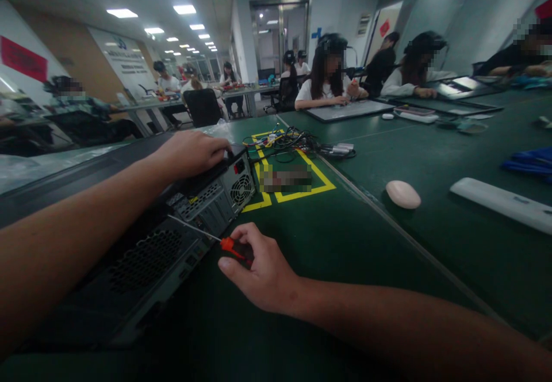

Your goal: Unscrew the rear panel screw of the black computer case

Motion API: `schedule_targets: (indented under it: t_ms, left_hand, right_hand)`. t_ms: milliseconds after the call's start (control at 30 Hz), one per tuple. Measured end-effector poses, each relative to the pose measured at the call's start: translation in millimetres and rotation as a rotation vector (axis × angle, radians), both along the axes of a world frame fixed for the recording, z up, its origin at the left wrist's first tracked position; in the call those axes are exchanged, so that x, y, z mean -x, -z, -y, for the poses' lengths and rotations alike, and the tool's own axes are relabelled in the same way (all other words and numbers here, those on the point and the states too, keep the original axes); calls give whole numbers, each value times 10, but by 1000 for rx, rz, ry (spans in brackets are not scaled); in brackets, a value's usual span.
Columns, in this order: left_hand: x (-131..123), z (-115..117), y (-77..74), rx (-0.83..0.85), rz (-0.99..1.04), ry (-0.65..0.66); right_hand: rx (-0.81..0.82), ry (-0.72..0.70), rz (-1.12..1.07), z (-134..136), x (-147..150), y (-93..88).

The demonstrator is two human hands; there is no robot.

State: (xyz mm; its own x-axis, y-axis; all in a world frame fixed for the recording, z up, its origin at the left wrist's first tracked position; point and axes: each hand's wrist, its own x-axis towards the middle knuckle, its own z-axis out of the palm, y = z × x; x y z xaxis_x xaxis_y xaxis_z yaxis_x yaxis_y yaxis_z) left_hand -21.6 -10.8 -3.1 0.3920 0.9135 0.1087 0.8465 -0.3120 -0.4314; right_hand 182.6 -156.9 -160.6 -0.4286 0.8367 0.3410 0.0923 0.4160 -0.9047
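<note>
A black desktop computer case [142, 261] lies at the left of the green table, its rear panel with a fan grille and slots turned toward the right. On its upper edge rests my left hand [196, 152], fingers bent and gripping near the back corner. My right hand [267, 272] is closed around the red and black handle of a screwdriver [228, 245]. The screwdriver's thin shaft reaches left to the rear panel; its tip meets the panel near the expansion slots, though the exact contact point is too small to make out.
Tangled cables [302, 140] lie beyond the case by yellow tape [310, 196] marked on the table. A pale mouse-shaped object [403, 194], a long white bar [504, 201] and blue material [528, 163] are at the right. Several people sit working across the table and farther back.
</note>
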Motion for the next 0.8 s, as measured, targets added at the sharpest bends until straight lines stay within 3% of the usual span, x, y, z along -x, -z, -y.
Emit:
schedule_targets:
  t_ms: [800]
  left_hand:
    - [-12, 4, 0, -21, -59, 6]
  right_hand:
    - [-22, 17, -30, -27, 21, 35]
